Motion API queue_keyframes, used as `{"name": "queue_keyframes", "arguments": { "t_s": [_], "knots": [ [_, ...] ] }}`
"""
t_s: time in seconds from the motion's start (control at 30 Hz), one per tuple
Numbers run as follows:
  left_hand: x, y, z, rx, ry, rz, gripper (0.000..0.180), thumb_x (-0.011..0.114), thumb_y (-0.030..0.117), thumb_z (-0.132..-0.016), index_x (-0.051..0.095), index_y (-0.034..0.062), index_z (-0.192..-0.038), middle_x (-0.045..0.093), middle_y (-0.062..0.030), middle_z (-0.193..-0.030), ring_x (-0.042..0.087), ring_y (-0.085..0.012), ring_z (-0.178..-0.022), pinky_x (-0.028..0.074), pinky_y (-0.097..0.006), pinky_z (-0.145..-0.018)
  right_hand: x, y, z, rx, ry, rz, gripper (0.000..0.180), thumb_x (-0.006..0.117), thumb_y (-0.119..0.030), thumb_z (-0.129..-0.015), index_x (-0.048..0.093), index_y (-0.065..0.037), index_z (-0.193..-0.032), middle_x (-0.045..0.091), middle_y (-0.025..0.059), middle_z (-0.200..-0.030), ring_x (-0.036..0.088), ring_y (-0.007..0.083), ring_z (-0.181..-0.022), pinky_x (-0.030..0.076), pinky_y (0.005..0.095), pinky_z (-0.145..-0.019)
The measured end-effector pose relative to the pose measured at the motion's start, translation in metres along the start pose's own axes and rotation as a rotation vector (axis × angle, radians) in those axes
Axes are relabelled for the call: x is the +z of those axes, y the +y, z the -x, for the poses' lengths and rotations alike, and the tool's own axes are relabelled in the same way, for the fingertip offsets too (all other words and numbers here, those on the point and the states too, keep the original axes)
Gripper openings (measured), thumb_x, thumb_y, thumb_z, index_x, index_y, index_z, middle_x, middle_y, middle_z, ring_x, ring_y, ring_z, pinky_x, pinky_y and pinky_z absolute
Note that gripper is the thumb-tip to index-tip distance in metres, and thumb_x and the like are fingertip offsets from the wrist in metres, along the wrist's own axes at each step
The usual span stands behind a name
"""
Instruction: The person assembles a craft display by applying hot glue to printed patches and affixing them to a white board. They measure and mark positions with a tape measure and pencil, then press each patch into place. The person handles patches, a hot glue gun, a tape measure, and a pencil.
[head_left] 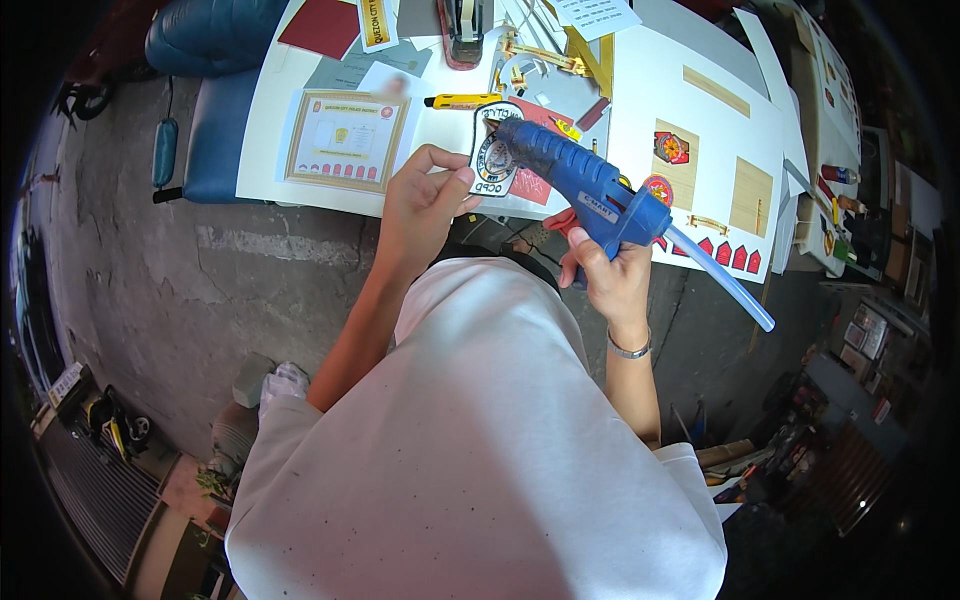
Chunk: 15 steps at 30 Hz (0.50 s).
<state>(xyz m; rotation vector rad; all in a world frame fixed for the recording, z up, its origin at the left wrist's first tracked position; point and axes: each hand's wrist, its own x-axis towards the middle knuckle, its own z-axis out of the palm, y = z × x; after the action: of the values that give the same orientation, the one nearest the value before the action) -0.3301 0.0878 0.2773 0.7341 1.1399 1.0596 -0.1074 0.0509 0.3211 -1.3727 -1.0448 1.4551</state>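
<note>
My right hand (613,275) is wrapped round the handle of a blue glue gun (585,180), its fingers near the red trigger. A long translucent glue stick (722,280) juts from the gun's back end. The dark nozzle points left, over a shield-shaped black-and-white emblem (492,180). My left hand (422,200) pinches the left edge of this emblem between thumb and fingers, at the table's near edge. The gun's front covers part of the emblem. Whether the nozzle touches it, I cannot tell.
A framed certificate (343,142) lies left on the white table (262,150). Beyond the emblem are a yellow cutter (465,101) and a tape dispenser (465,35). A white board (700,125) with wood-coloured panels and red cutouts lies right. A blue seat (218,125) stands left.
</note>
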Motion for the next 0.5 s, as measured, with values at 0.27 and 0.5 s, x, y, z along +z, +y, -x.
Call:
{"name": "queue_keyframes", "arguments": {
  "t_s": [0.27,0.5],
  "knots": [
    [-0.0049,-0.0002,-0.0003,-0.014,-0.029,-0.023,0.012,0.059,0.007,-0.105,0.056,-0.0019,-0.113,0.073,-0.0163,-0.106,0.071,-0.0171,-0.099,0.062,-0.035,-0.093,0.0024,0.0005,0.0018,0.004,0.007,-0.020,0.029,0.068,-0.006,-0.092,0.062,0.008,-0.117,0.071,0.0099,-0.089,0.061,0.0091,-0.057,0.051,0.0243,-0.047],
    [-0.0059,-0.0012,-0.0019,-0.013,-0.007,0.005,0.015,0.060,0.008,-0.104,0.056,-0.0037,-0.113,0.073,-0.0172,-0.099,0.073,-0.0163,-0.092,0.064,-0.033,-0.090,0.0035,-0.0011,0.0065,0.014,0.007,-0.031,0.026,0.069,-0.007,-0.091,0.064,0.006,-0.113,0.070,0.0081,-0.088,0.059,0.0088,-0.056,0.049,0.0245,-0.047]
  ]
}}
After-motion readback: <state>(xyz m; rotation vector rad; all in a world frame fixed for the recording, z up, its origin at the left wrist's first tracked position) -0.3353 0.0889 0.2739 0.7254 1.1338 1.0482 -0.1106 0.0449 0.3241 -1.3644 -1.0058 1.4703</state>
